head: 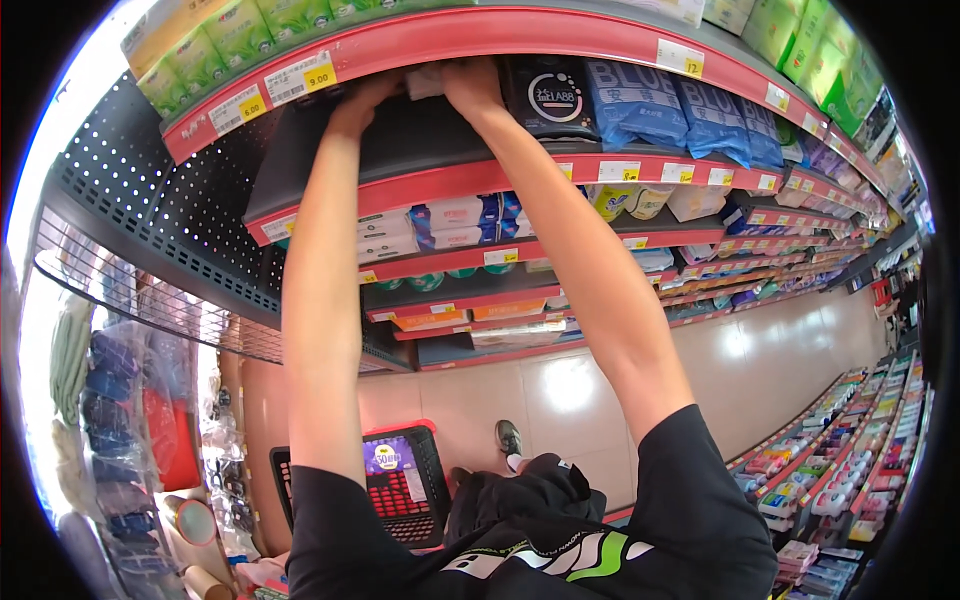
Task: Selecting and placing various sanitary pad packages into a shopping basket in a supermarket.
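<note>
Both my arms reach up into a dark shelf bay, under the red edge of the shelf above. My left hand [367, 101] is deep in the bay, its fingers in shadow and partly hidden. My right hand [472, 88] is beside a small white pack [424, 82], its fingers at the pack's right side. The pack lies between my two hands; whether either hand grips it is unclear. Right of my right hand stands a black plastic pack [553, 101] with a white round print. Blue plastic packs [637, 105] bearing writing follow it along the same shelf.
Green tissue packs [238, 34] sit on the shelf above. Lower shelves hold blue-and-white packs [454, 223] and orange packs [510, 309]. A black-and-red shopping basket [427, 469] is near my legs. A wire rack [225, 334] juts out at left; stocked shelves [840, 480] line the right.
</note>
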A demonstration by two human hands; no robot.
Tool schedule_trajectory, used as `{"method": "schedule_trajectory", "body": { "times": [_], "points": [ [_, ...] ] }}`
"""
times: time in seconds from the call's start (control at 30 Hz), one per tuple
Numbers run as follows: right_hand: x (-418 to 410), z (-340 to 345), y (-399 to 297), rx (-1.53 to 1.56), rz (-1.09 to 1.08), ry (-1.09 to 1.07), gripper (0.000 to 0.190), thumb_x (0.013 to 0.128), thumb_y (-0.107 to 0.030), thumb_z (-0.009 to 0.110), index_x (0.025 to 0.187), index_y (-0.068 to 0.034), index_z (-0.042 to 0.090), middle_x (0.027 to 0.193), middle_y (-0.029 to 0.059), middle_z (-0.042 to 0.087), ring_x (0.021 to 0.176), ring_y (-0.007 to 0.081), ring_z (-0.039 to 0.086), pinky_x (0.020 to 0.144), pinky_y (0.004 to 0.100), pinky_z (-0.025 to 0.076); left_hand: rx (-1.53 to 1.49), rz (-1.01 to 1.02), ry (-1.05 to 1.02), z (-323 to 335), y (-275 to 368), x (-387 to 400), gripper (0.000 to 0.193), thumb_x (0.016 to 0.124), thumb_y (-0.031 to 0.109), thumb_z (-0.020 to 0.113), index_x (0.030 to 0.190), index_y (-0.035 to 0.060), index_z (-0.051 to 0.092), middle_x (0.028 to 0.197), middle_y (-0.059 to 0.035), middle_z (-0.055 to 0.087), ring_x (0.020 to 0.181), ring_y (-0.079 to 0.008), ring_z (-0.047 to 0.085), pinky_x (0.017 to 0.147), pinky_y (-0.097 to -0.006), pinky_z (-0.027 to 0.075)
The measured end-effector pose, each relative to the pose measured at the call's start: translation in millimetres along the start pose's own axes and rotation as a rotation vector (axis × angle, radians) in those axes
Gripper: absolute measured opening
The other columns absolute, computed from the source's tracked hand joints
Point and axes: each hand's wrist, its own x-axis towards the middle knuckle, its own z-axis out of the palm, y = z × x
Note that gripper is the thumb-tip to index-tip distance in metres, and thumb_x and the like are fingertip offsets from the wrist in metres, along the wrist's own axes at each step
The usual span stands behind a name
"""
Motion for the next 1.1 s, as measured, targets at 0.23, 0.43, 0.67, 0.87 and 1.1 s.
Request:
{"method": "schedule_trajectory", "body": {
  "times": [0.23, 0.43, 0.67, 0.87, 1.1],
  "points": [
    [-20, -8, -38, 0.140, 0.222, -0.032, 0.040, 0.085, -0.021, 0.052, 0.120, 0.000, 0.053, 0.119, 0.0188, 0.058, 0.114, 0.0294, 0.052, 0.094, 0.0332, 0.038, -0.063, 0.045, 0.025, -11, 29, -41, 0.043, 0.087, 0.035, 0.061, 0.120, 0.0070, 0.055, 0.115, -0.0099, 0.058, 0.103, -0.0199, 0.059, 0.088, -0.0360, 0.048],
    [-43, -30, -60, 0.386, 0.245, -0.140, 0.040, 0.082, -0.011, 0.053, 0.120, 0.002, 0.054, 0.115, 0.0097, 0.059, 0.100, 0.0173, 0.052, 0.093, 0.0274, 0.034, -0.152, 0.089, 0.132, 1, 66, -92, 0.038, 0.089, 0.028, 0.060, 0.118, 0.0048, 0.055, 0.109, -0.0091, 0.059, 0.094, -0.0184, 0.061, 0.071, -0.0321, 0.055],
    [-103, -46, -85, 0.501, 0.154, -0.144, 0.052, 0.079, -0.009, 0.061, 0.125, 0.010, 0.045, 0.120, 0.0180, 0.054, 0.112, 0.0224, 0.051, 0.097, 0.0289, 0.037, -0.305, 0.110, 0.057, 6, 82, -165, 0.036, 0.092, 0.020, 0.054, 0.120, -0.0027, 0.055, 0.108, -0.0079, 0.061, 0.094, -0.0126, 0.059, 0.074, -0.0267, 0.052],
    [-220, -63, -109, 0.599, 0.345, -0.288, 0.061, 0.082, -0.003, 0.057, 0.138, 0.003, 0.033, 0.135, 0.0154, 0.040, 0.126, 0.0228, 0.040, 0.104, 0.0318, 0.033, -0.224, 0.045, 0.144, 9, 54, -276, 0.043, 0.091, 0.009, 0.055, 0.130, -0.0076, 0.045, 0.119, -0.0098, 0.057, 0.105, -0.0127, 0.054, 0.093, -0.0269, 0.040],
    [-367, -24, -110, 0.712, 0.686, -0.498, 0.068, 0.083, 0.003, 0.055, 0.143, 0.000, 0.022, 0.143, 0.0133, 0.029, 0.132, 0.0238, 0.032, 0.108, 0.0341, 0.027, -0.183, -0.212, 0.303, -36, -30, -437, 0.039, 0.084, 0.006, 0.063, 0.118, -0.0087, 0.051, 0.111, -0.0121, 0.060, 0.099, -0.0152, 0.057, 0.086, -0.0266, 0.045]
  ]
}}
